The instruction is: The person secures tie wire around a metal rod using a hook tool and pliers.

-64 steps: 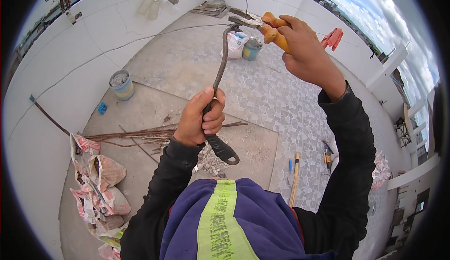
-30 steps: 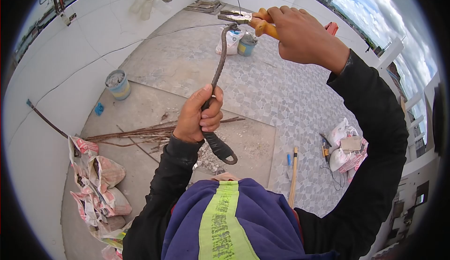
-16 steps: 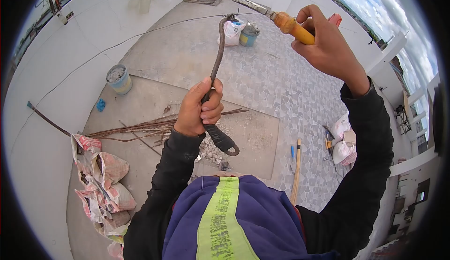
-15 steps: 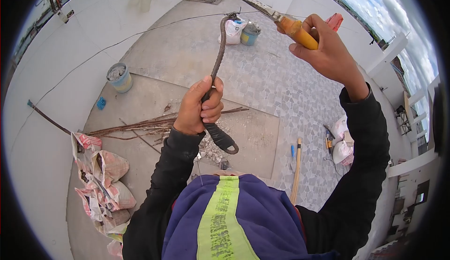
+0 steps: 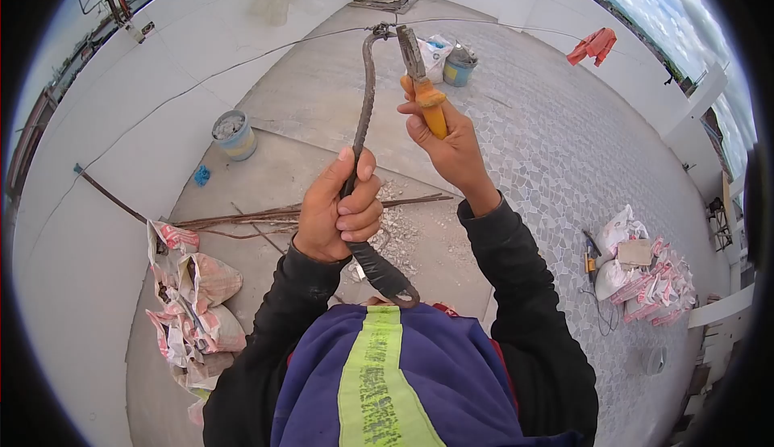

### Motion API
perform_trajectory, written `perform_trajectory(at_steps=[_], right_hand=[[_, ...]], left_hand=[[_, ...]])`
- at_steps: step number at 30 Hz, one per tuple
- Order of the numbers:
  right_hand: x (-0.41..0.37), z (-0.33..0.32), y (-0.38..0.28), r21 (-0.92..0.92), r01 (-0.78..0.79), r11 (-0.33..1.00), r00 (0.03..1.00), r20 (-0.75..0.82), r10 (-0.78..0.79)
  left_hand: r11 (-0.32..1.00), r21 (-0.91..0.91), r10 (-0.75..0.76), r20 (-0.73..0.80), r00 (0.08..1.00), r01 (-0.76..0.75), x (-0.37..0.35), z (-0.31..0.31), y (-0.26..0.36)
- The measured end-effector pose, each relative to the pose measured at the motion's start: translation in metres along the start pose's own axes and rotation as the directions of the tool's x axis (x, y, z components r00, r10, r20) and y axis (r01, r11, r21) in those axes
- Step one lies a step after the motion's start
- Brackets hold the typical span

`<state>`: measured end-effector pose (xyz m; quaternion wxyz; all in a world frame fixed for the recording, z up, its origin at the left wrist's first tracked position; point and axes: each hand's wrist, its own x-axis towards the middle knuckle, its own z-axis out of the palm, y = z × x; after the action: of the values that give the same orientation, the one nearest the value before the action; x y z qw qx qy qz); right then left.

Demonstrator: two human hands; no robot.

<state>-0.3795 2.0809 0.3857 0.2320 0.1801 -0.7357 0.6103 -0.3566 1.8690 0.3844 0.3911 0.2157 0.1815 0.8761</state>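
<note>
My left hand (image 5: pixel 343 209) is wrapped around a bent rebar rod (image 5: pixel 367 96), whose lower end is bound in black tape and finishes in a loop. The rod stands nearly upright, and its curved tip meets a dark knot (image 5: pixel 380 29) of wire. From that knot a thin wire (image 5: pixel 266 52) stretches off to both sides. Yellow-handled pliers (image 5: pixel 431 108) are gripped in my right hand (image 5: pixel 451 145), jaws pointing up. Their metal jaws are just right of the rod's tip, overlapping the wire in this view.
A red cloth (image 5: pixel 592 46) hangs on the wire at right. Rubble-filled buckets (image 5: pixel 234 134) and sacks (image 5: pixel 211 278) stand at left, near long rusty bars (image 5: pixel 242 220) and broken concrete. More sacks (image 5: pixel 649 278) are piled at right on the patterned floor. White walls (image 5: pixel 105 141) border the area.
My right hand has brought the pliers left and down, close to the rod's tip. The left hand still holds the rod. The view has shifted, showing more of the right side.
</note>
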Motion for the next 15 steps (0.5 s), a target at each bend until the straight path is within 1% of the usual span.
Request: perform_trajectory(at_steps=[1, 3, 4, 6, 8, 11, 12, 14, 15], right_hand=[[0.006, 0.006, 0.003, -0.015, 0.093, 0.996, 0.995, -0.028, -0.093], [0.014, 0.013, 0.004, 0.002, 0.093, 0.996, 0.996, -0.015, -0.093], [0.018, 0.016, 0.005, 0.043, 0.082, 0.996, 0.997, 0.005, -0.082], [0.023, 0.024, 0.007, 0.098, 0.075, 0.992, 0.996, 0.037, -0.079], [0.028, 0.036, 0.014, 0.107, 0.216, 0.970, 0.970, -0.134, -0.201], [0.034, 0.045, 0.030, 0.124, 0.248, 0.961, 0.961, -0.157, -0.228], [0.037, 0.048, 0.036, 0.134, 0.249, 0.959, 0.962, -0.152, -0.228], [0.051, 0.053, 0.051, 0.011, 0.340, 0.940, 0.920, -0.212, -0.330], [0.061, 0.054, 0.060, 0.022, 0.338, 0.941, 0.923, -0.206, -0.326]], left_hand=[[1.000, 0.014, 0.015, -0.011, 1.000, -0.015, -0.001, 0.002, -0.001], [0.998, -0.064, 0.006, 0.000, 1.000, -0.006, -0.003, 0.007, -0.003], [0.996, -0.092, 0.002, 0.002, 1.000, -0.002, -0.003, 0.009, -0.003], [0.995, -0.102, 0.021, -0.005, 1.000, -0.021, -0.003, 0.015, -0.006], [0.993, -0.115, 0.035, -0.007, 0.999, -0.036, -0.004, 0.019, -0.008], [0.989, -0.139, 0.043, -0.038, 0.998, -0.048, -0.006, 0.027, -0.014], [0.976, -0.212, 0.046, -0.017, 0.999, -0.049, -0.007, 0.031, -0.017], [0.929, -0.366, 0.058, 0.015, 0.998, -0.048, -0.008, 0.043, -0.024], [0.929, -0.365, 0.066, 0.006, 0.998, -0.059, -0.008, 0.051, -0.028]])
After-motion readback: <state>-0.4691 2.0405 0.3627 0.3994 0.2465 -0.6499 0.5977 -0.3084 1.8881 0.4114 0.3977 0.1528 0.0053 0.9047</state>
